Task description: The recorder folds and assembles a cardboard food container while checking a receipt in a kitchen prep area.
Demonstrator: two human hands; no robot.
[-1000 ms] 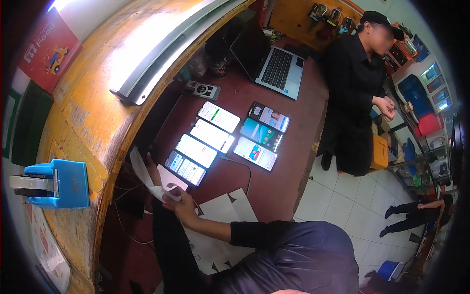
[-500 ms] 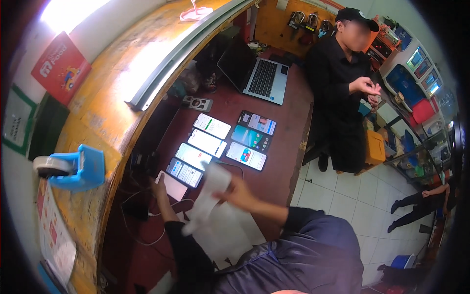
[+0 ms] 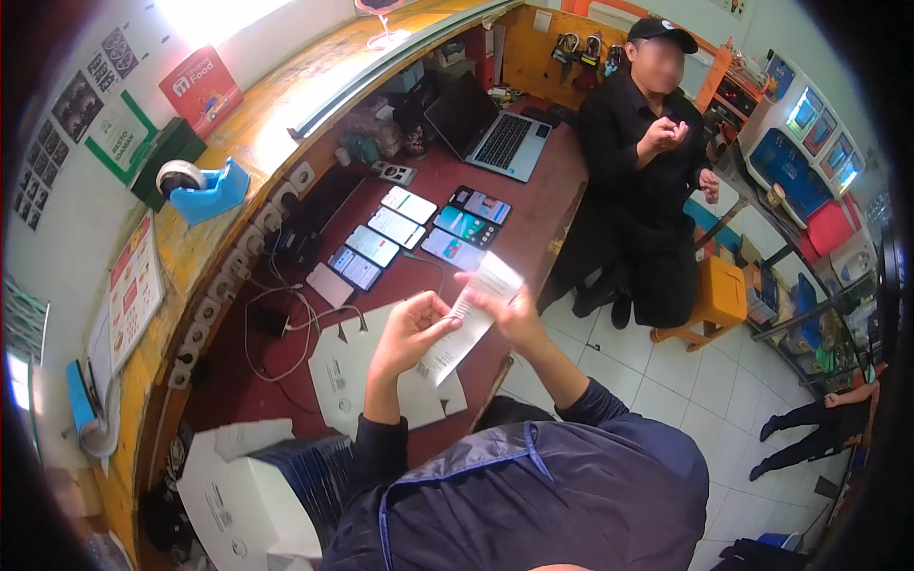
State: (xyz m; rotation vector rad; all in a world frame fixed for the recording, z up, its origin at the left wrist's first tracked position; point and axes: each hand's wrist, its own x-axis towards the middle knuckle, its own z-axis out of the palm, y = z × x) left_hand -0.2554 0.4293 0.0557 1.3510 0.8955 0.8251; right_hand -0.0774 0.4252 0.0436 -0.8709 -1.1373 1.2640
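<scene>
A white slip (image 3: 473, 319) was held up over the counter's (image 3: 533, 205) near edge, pinched at both ends. The left hand (image 3: 411, 331) clamped its lower end between thumb and fingers, and the right hand (image 3: 514, 312) gripped the upper end, so the slip ran tilted from about 7 o'clock up to 1 o'clock between them. The two hands were close together, with only the slip's middle showing between them.

Under the left hand, flat white envelopes (image 3: 357, 371) lay on the dark red counter. At 11 o'clock from the slip, phones (image 3: 419, 233) lay face up in two rows, screens lit, with cables (image 3: 286, 328) running off at 9 o'clock toward a row of sockets (image 3: 228, 281) in the yellow ledge. Further out at 12 o'clock an open laptop (image 3: 495, 133) sat on the counter. A blue tape dispenser (image 3: 205, 186) stood on the ledge at 10 o'clock. At 7 o'clock, near the lower edge, a white box (image 3: 243, 495) sat beside a dark stack.

At 1 o'clock, well apart, another person (image 3: 638, 181) in black stood on the tiled floor (image 3: 705, 381), hands raised to chest, beside a yellow stool (image 3: 714, 295).
</scene>
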